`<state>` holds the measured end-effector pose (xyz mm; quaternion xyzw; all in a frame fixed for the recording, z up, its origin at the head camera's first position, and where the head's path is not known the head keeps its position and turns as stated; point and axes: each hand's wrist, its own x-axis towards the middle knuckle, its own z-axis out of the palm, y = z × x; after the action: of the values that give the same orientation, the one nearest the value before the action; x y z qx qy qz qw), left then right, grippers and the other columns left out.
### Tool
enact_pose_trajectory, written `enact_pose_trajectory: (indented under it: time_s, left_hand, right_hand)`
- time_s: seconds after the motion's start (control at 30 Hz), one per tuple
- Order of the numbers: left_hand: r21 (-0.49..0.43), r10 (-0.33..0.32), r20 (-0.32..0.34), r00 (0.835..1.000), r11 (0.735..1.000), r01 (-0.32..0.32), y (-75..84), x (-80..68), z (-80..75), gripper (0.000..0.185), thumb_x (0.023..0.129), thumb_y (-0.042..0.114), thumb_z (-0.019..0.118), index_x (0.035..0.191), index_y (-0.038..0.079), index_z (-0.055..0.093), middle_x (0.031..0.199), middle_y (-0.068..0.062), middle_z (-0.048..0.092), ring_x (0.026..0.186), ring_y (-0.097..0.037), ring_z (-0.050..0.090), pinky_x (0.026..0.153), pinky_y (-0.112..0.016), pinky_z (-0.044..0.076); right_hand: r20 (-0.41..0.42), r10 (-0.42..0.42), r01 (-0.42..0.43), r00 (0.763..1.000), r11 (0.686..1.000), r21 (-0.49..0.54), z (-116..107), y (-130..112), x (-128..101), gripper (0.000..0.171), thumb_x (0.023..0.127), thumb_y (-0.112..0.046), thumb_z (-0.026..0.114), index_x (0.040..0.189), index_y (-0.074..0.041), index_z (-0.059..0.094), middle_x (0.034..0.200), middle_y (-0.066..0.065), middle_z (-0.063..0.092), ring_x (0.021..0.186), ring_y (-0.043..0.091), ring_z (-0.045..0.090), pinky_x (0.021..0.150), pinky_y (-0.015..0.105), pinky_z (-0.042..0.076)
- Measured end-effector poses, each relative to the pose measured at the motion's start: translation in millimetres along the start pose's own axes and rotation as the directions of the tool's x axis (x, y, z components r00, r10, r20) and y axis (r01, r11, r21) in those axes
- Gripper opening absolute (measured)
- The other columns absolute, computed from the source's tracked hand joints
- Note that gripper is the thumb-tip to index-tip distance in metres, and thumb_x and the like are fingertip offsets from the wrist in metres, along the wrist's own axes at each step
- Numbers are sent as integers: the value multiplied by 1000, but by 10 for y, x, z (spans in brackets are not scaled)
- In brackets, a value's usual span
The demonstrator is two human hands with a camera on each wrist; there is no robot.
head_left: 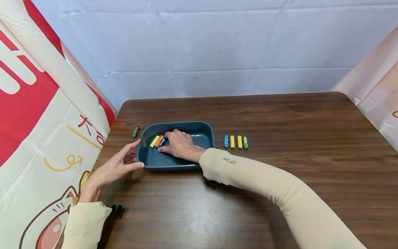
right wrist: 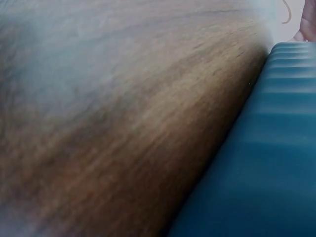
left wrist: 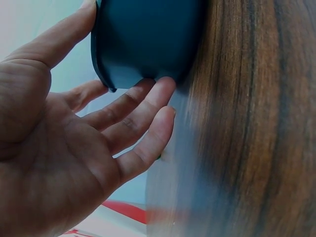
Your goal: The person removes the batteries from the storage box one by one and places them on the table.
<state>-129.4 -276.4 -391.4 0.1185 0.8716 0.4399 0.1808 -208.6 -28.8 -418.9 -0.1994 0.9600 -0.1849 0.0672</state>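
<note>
Tray (head_left: 205, 131) sits left of centre on the bench (head_left: 280, 166). Right hand (head_left: 180, 145) reaches inside, fingers on the batteries (head_left: 158, 141); left hand (head_left: 116, 167), fingers straight, touches its left wall. Sleeve (head_left: 264, 180) reads "LetSlim".

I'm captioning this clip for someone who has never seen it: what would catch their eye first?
Probably the dark teal tray near the table's left side, where the right hand reaches in and touches a cluster of coloured batteries. The left hand steadies the tray's outer left wall with straight fingers. Next, a neat row of four batteries lies right of the tray, and a lone green battery left of it.
</note>
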Motion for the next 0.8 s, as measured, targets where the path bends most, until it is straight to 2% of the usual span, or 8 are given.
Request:
enact_pose_trajectory:
  time_s: [0.23,0.43,0.8]
  left_hand:
    - [-7,6,-1,1000,1000,-6,-5,8,4,87,99,27,72,166,14,18,149,-28,48,129,-43,54,100,-55,52]
    - [-17,17,5,1000,1000,-17,-13,8,12,88,99,28,73,166,14,18,148,-27,48,128,-43,55,99,-54,53]
    - [9,-1,3,1000,1000,1,-1,7,3,90,98,33,73,166,15,17,156,-28,39,135,-49,48,100,-56,52]
  right_hand:
    - [13,-17,17,1000,1000,-20,0,-17,-25,68,89,-64,71,137,-16,65,109,3,62,82,16,56,70,30,51]
    - [26,-38,39,999,997,-65,13,-34,-28,74,88,-72,65,134,-14,66,107,3,62,80,16,57,68,31,51]
    - [1,-90,88,996,983,-158,11,-44,-17,73,90,-73,62,130,-12,67,103,3,61,77,15,56,59,25,48]
